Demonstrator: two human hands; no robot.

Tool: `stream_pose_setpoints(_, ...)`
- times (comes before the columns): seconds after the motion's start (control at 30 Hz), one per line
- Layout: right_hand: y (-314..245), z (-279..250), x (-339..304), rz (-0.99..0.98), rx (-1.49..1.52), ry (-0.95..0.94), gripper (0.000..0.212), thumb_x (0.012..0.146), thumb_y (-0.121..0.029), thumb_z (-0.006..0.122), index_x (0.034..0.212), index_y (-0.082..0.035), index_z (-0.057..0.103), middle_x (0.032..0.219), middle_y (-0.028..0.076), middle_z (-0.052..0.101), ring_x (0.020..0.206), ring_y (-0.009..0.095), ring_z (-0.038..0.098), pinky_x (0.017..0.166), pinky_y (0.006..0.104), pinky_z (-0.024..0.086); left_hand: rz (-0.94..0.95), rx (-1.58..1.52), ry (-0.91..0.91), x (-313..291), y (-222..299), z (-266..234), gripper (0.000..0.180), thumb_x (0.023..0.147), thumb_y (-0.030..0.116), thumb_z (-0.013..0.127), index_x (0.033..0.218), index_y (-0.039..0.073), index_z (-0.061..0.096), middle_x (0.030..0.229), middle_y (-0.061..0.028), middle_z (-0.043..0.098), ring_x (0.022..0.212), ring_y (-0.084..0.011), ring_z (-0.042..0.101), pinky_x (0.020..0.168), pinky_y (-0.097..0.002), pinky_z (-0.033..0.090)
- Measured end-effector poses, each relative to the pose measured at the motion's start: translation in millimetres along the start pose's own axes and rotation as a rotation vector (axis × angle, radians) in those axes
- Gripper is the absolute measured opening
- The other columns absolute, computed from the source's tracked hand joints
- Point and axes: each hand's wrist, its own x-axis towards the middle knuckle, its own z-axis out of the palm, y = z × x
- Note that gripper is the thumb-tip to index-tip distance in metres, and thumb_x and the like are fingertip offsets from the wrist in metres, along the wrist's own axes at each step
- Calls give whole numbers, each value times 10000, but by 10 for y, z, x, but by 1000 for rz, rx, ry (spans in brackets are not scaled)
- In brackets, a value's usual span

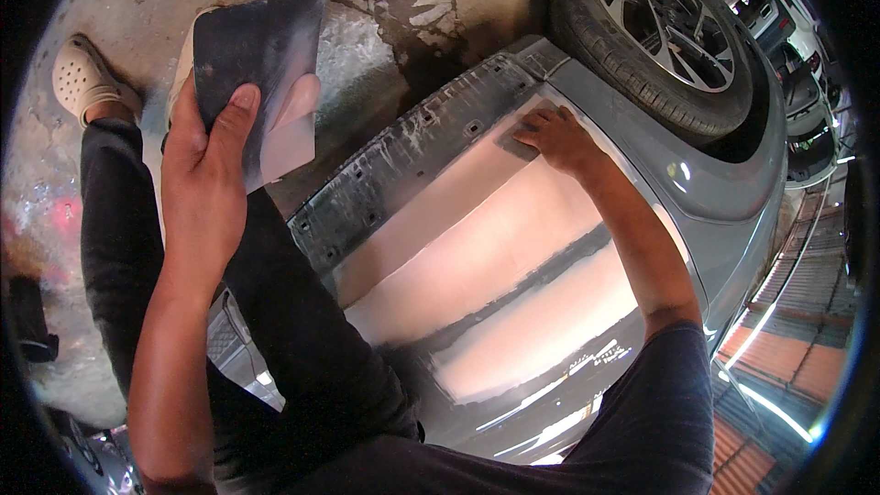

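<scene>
My left hand [215, 142] is raised and clamps a dark flat board [252, 41], thumb across its face. A smooth pinkish lump of paste [295, 103] sits on the board, and its lower corner is smeared pale pink. My right hand [555, 136] is bent over a grey car body panel [467, 312], close to the wheel. Its fingers press a thin grey flat piece [521, 142] against the panel; whether that is a spreader or a sanding sheet I cannot tell. Broad pale pink filler patches [495, 229] cover the panel, with a dark strip between two of them.
A car wheel [665, 32] stands just beyond my right hand, under the grey fender [660, 142]. A scuffed dark lower sill [403, 142] runs along the panel. Cracked, stained concrete floor [367, 46] lies beyond. My leg, in dark trousers and a beige clog [87, 78], stretches out at left.
</scene>
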Motion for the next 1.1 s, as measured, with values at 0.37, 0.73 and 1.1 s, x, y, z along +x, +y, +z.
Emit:
stream_pose_setpoints(0.37,13,-351,-595,-34,80,-52,441,915,-36,502,1255,-262,667,1394,25,545,1371,233,439,1132,512,334,-27,-49,26,16,86,-126,368,1031,227,575,1336,24,547,1153,-38,654,1029,-103,569,948,-242,421)
stream_pose_setpoints(0.73,250,-478,-150,63,43,-47,566,910,12,484,1361,-314,585,1477,1,467,1419,256,372,1103,577,344,-68,-96,1,61,220,-194,372,1031,227,577,1330,9,538,1159,-57,653,1036,-121,569,963,-251,415)
stream_pose_setpoints(1.1,232,-402,151,32,-11,-77,561,912,-12,508,1378,-319,567,1536,51,397,1447,302,333,1148,520,314,-59,-37,19,78,218,-198,376,1040,264,565,1329,30,510,1119,-72,642,1011,-131,559,937,-270,425)
